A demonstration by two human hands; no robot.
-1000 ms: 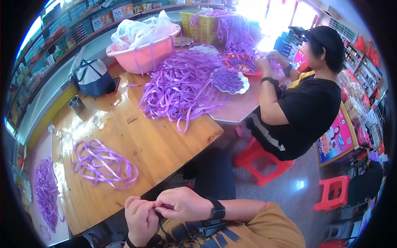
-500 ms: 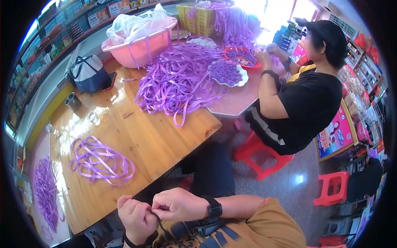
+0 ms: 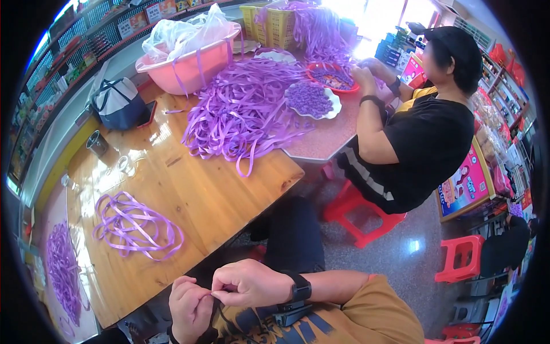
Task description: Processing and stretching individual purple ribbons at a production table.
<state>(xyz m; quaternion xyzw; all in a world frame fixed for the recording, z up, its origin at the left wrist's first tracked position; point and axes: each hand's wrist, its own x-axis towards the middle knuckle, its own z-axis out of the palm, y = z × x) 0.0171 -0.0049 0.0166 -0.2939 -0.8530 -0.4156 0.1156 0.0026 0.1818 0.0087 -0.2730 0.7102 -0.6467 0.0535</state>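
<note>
My left hand (image 3: 191, 307) and my right hand (image 3: 247, 284) meet low in front of my body, just off the table's near edge. The right thumb and index finger are pinched together, their tips close to the curled fingers of the left. Whatever lies between them is too small or hidden to make out. Nearest to them on the wooden table (image 3: 189, 189) is a loose coil of purple ribbon (image 3: 140, 226). Farther back, a big tangled heap of purple ribbon (image 3: 246, 103) spreads over the tabletop.
A scalloped white dish (image 3: 338, 106) holds small purple pieces, beside a red basket (image 3: 349, 90). Behind the heap stand a pink basin (image 3: 189, 74) and a yellow crate (image 3: 281, 34). A co-worker in black (image 3: 429, 137) sits on a red stool (image 3: 358, 215) at right. A cooler bag (image 3: 120, 103) stands left.
My left hand has turned slightly and its fingers have shifted, while the right keeps its pinch. The view has moved a little; the ribbon coil lies as before.
</note>
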